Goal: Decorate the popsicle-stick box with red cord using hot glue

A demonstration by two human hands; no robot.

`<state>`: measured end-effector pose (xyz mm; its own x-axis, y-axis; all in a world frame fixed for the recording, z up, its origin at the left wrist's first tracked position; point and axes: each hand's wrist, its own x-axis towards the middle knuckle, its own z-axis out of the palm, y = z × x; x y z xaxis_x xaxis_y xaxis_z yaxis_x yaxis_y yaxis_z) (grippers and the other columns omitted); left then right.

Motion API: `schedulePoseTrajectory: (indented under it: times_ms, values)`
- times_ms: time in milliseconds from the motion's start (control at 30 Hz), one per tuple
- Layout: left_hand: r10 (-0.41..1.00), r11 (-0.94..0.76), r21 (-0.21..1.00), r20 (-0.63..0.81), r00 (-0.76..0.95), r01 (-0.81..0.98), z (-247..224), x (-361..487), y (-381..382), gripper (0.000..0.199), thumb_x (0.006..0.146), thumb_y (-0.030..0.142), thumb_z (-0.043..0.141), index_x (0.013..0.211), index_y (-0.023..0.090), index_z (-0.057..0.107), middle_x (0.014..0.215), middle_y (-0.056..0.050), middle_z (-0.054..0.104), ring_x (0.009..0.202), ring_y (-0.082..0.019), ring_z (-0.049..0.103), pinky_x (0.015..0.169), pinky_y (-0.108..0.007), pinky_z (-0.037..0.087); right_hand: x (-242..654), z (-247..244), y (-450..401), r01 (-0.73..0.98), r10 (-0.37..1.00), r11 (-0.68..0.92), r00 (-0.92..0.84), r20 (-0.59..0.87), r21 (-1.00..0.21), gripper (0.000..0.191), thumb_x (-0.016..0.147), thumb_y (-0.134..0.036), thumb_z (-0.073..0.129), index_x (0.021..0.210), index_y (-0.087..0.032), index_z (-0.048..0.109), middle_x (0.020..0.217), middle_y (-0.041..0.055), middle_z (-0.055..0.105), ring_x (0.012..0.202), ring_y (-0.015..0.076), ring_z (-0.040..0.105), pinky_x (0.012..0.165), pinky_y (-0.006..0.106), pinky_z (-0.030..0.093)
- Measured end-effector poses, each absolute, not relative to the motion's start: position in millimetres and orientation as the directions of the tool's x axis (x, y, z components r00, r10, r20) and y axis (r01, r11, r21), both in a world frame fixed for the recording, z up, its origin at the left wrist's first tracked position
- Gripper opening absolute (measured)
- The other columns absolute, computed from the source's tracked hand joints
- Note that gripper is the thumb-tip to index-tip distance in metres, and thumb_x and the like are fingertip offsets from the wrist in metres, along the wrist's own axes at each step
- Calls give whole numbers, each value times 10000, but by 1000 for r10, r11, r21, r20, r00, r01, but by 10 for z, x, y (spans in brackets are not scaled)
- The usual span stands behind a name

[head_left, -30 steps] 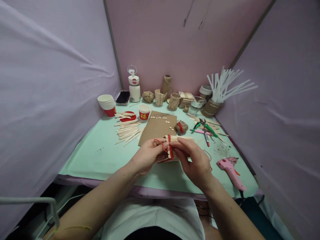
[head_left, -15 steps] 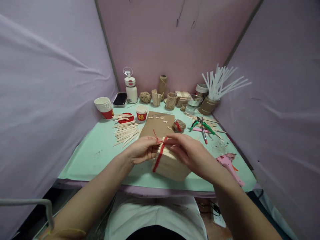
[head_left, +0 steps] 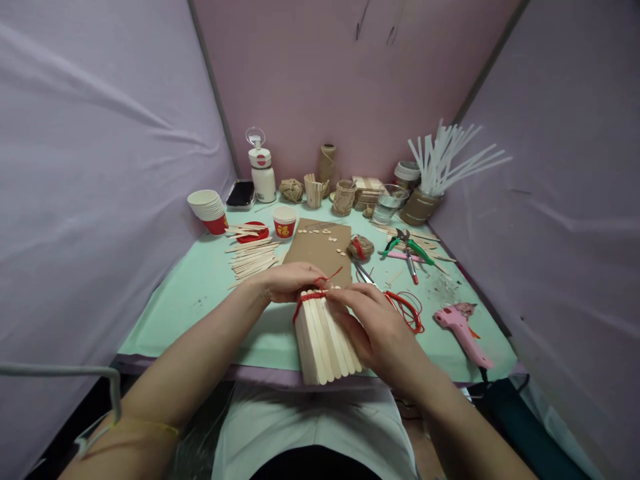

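Observation:
A box of pale craft sticks (head_left: 327,340) is held near the table's front edge, its rounded stick ends toward me. A braided red cord (head_left: 311,295) runs along its upper end, with a thin loose tail rising above. My left hand (head_left: 293,281) is closed at the box's far left corner, fingers on the cord; its fingertips are partly hidden. My right hand (head_left: 377,327) grips the box's right side, with thumb and fingers near the cord at the top edge.
Red-handled scissors (head_left: 407,310) and a pink glue gun (head_left: 463,333) lie to the right, with green pliers (head_left: 410,247) behind. Brown cardboard (head_left: 320,250) lies beyond the box. Loose sticks (head_left: 253,259) and paper cups (head_left: 207,210) are at left.
The box has turned, so its corded end now faces away and its stick face shows. Both hands have shifted with it. The red-handled scissors have come into sight.

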<state>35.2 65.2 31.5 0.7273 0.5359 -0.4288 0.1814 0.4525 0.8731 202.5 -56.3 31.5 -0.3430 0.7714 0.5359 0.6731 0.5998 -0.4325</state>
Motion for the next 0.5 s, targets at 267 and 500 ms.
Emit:
schedulePoseTrajectory:
  times_ms: [267,500]
  values:
    - [849,139,990,-102,518,-33,122,86,433,239,815,338,606,836,165,770,920,-76,742,861,-185,649,817,-286,486,1825,340,-645,724,737,610,-372,564,-320,287,953,-126,471,1229,-145,545,1150,115,678,1023,261,555,888,438,538]
    - [918,-174,984,154,365,24,154,-70,118,203,818,300,632,967,201,728,1093,-66,702,1092,-222,590,955,-313,422,1819,342,-668,734,745,596,-355,564,-326,284,942,-126,502,1222,-136,548,1129,111,683,1013,255,551,868,426,551]
